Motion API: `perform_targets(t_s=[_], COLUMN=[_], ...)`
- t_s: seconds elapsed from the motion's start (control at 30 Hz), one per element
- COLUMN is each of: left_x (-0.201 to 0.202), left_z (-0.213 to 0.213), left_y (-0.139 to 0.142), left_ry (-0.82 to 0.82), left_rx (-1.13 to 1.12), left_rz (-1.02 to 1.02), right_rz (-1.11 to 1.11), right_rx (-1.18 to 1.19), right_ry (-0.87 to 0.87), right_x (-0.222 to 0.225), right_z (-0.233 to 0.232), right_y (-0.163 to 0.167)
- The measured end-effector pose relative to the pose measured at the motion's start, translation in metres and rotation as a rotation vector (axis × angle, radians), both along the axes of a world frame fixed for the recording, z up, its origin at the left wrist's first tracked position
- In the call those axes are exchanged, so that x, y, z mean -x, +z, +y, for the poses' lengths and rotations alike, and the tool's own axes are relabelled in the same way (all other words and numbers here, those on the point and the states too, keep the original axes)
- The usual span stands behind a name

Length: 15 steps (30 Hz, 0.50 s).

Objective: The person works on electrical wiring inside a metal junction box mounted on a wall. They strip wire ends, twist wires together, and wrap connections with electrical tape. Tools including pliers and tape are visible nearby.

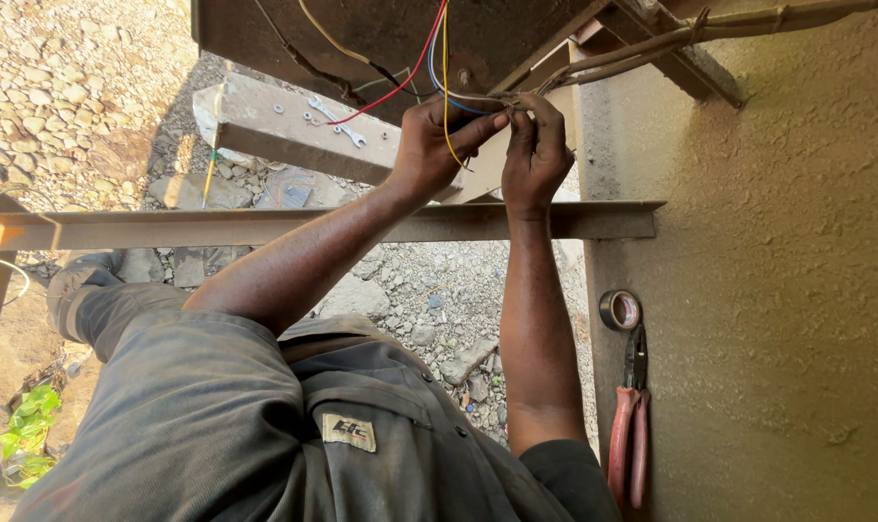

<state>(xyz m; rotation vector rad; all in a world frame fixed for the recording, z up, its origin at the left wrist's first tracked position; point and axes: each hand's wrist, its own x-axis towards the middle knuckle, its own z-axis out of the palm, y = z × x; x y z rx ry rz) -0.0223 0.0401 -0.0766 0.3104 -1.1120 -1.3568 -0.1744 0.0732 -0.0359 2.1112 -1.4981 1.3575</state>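
The left hand has its grip pinched on a bundle of thin wires, red, blue and yellow, thumb and fingers pressed together on the strands just below a rusty metal housing; the right hand sits touching it, its grip likewise pinched on the same wire ends between the fingertips; the yellow strand hangs loose below the left thumb. The wires run up into the housing overhead. Beneath the hands a steel angle bar crosses the view; beyond it a second steel piece carries small spanners and washers. To the right, on a rough plastered ledge, lie a roll of dark tape and red-handled pliers, just beside each other; gravel covers the ground.
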Motion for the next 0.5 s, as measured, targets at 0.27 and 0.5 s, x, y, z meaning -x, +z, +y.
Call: perform_targets(t_s=[0.27,0.5], left_x=[-0.0005,-0.0010], left_z=[-0.0021,-0.0019], left_y=[0.0020,0.0012], left_ry=[0.006,-0.014], left_rx=[0.011,0.044], left_rz=[-0.038,0.009], right_rz=[-0.010,-0.013], right_rx=[-0.013,-0.006], right_ry=[-0.001,-0.009], right_x=[0.0009,0.0012], right_z=[0.0024,0.0029], right_y=[-0.0006,-0.0015])
